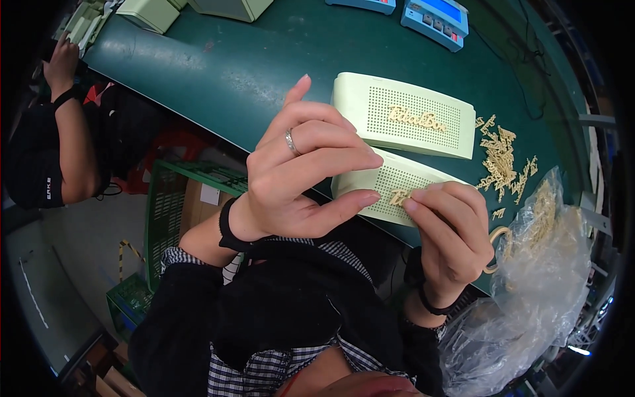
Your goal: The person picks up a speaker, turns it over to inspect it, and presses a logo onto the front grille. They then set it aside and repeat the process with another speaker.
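A pale green perforated cover lies at the table's near edge, below my hands. My right hand pinches a gold script-letter badge against its dotted face; the fingertips hide part of the lettering. Over the cover's left end, my left hand is held with thumb and forefinger apart and nothing visible between them. Just beyond lies a second pale green cover, with a gold script badge on its perforated face.
Loose gold badges are heaped to the right, beside a clear plastic bag and a tan ring. Blue scales and pale green housings stand at the back. A green crate and another person's arm are left.
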Demonstrator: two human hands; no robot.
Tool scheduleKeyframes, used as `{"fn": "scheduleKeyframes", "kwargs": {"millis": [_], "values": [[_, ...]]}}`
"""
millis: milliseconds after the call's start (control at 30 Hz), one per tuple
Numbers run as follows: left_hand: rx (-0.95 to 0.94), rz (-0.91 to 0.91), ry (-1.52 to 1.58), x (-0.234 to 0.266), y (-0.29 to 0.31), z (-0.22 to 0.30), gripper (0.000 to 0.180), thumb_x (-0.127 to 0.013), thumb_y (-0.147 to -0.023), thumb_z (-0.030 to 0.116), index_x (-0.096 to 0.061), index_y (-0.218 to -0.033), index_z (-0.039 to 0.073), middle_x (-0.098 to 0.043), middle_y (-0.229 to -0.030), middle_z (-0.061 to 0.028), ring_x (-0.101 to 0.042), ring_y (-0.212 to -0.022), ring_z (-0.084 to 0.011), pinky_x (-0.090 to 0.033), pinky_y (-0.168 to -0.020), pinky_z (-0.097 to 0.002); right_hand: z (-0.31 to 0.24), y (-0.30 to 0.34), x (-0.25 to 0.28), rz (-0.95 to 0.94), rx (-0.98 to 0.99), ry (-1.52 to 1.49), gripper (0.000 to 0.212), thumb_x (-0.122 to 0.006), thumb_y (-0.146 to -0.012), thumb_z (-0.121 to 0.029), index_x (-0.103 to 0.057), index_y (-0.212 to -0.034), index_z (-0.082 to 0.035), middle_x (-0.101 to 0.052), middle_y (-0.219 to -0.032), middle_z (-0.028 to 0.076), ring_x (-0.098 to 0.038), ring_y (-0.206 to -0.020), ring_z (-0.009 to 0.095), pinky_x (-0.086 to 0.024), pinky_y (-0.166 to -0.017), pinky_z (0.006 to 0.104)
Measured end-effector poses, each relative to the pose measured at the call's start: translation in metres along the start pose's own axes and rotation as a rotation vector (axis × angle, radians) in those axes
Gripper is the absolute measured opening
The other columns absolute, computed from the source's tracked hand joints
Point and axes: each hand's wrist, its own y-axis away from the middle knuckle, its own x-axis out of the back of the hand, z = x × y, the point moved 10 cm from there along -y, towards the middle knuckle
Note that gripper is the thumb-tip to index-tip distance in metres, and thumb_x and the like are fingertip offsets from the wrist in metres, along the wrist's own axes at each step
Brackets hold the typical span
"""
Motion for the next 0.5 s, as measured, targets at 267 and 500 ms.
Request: {"fn": "scheduleKeyframes", "kwargs": {"millis": [267,500], "values": [[-0.015,-0.003,-0.003,-0.0041,0.0028,0.0071,0.030,-0.086,-0.064,0.018,-0.077,-0.092,0.012,-0.069,-0.089,0.0007,-0.063,-0.094,-0.0211,-0.032,-0.111,-0.0536,-0.0025,0.0057,0.0048,0.055,-0.018,0.006,0.033,-0.070,-0.057,0.001,-0.075,-0.090,0.000,-0.070,-0.090,0.007,-0.062,-0.083,0.025,-0.053,-0.070,0.0314],[0.003,-0.011,0.001,-0.0079,-0.0018,0.0027,0.029,-0.085,-0.064,0.018,-0.077,-0.091,0.012,-0.069,-0.088,0.0009,-0.063,-0.094,-0.0212,-0.033,-0.111,-0.0534,0.0018,0.0031,0.0064,0.049,-0.022,0.000,0.033,-0.070,-0.057,0.000,-0.076,-0.090,0.000,-0.070,-0.091,0.007,-0.062,-0.083,0.024,-0.053,-0.070,0.0315]]}}
